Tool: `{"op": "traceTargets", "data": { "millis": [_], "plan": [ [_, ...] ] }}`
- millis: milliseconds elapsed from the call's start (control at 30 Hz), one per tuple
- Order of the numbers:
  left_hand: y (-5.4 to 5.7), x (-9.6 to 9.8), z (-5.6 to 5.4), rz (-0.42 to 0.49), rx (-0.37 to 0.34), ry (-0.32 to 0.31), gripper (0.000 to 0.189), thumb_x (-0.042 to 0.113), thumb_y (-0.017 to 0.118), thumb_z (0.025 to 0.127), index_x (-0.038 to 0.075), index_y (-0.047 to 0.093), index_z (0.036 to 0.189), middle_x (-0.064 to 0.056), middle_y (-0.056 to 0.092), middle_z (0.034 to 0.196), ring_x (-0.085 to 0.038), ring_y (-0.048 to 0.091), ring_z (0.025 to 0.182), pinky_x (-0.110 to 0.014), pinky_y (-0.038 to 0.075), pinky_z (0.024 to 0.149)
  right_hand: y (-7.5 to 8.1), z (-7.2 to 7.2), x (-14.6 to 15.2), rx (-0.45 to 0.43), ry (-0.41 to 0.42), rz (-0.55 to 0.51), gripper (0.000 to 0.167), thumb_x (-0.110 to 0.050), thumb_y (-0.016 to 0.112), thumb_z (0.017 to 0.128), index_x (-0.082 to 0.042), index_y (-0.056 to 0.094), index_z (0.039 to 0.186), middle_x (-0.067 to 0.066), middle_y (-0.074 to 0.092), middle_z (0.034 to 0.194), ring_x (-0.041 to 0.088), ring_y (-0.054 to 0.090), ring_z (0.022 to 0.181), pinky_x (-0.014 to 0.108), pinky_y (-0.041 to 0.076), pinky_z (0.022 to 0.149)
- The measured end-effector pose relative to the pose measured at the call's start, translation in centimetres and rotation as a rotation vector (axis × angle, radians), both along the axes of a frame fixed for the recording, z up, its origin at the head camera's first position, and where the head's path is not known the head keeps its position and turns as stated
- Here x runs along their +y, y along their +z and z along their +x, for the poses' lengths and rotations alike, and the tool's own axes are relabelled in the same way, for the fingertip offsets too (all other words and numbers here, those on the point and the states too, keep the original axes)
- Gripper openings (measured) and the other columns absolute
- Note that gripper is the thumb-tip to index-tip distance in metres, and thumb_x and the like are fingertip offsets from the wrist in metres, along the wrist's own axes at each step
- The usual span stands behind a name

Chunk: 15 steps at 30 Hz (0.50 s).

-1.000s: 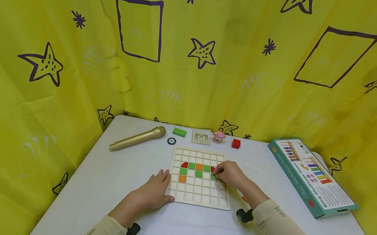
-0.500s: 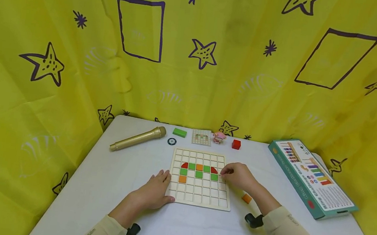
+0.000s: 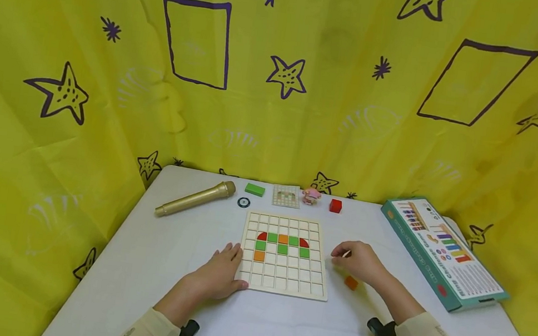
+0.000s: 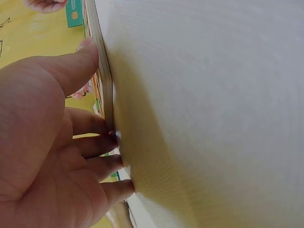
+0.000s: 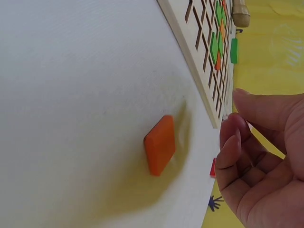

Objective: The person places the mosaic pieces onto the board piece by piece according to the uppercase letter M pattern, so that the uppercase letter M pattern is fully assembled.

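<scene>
My left hand (image 3: 219, 275) rests on the table against the left side of a wooden grid board (image 3: 291, 287). In the left wrist view its fingers and thumb (image 4: 81, 66) lie straight along the board's edge. Set in the grid are several green squares (image 3: 273, 237), red rounded pieces (image 3: 262, 236) at both ends of the top row, and orange squares (image 3: 259, 256). To the right of the board is my right hand (image 3: 357, 260), fingers loosely bent with nothing visible between them. An orange square tile (image 5: 160, 145) lies flat on the cloth near that hand.
Behind the board are a gold microphone (image 3: 197, 199), a green block (image 3: 255, 189), a round chip (image 3: 243, 202), a pattern card (image 3: 287, 196), a pink figurine (image 3: 311, 196) and a red cube (image 3: 335, 206). A flat game box (image 3: 445, 254) lies along the right side.
My right hand has drawn back rightward from the green square at the board's right side, uncovering it and the orange tile on the table. The left hand stays put.
</scene>
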<state>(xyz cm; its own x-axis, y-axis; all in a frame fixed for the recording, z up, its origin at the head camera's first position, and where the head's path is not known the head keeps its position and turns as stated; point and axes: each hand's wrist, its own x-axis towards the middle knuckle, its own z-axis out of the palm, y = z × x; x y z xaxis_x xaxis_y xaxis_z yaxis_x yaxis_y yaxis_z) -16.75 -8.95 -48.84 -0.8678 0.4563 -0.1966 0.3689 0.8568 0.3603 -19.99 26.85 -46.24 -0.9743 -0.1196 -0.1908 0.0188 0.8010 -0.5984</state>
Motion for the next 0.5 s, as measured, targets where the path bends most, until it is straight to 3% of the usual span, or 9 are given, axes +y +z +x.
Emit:
{"op": "traceTargets", "data": {
  "millis": [500],
  "plan": [
    [-0.4, -0.1, -0.1, -0.004, 0.011, -0.011, 0.087, 0.045, 0.068, 0.094, -0.009, 0.033, 0.152, -0.023, 0.027, 0.161, -0.039, 0.02, 0.15, -0.055, 0.025, 0.118, -0.8, 2.6, 3.2, 0.003, -0.015, -0.001, 0.013, -0.015, 0.079, 0.087, -0.007, 0.074, 0.097, 0.0, 0.065, 0.088, 0.019, 0.055, 0.075, 0.032, 0.049, 0.064]
  ]
}}
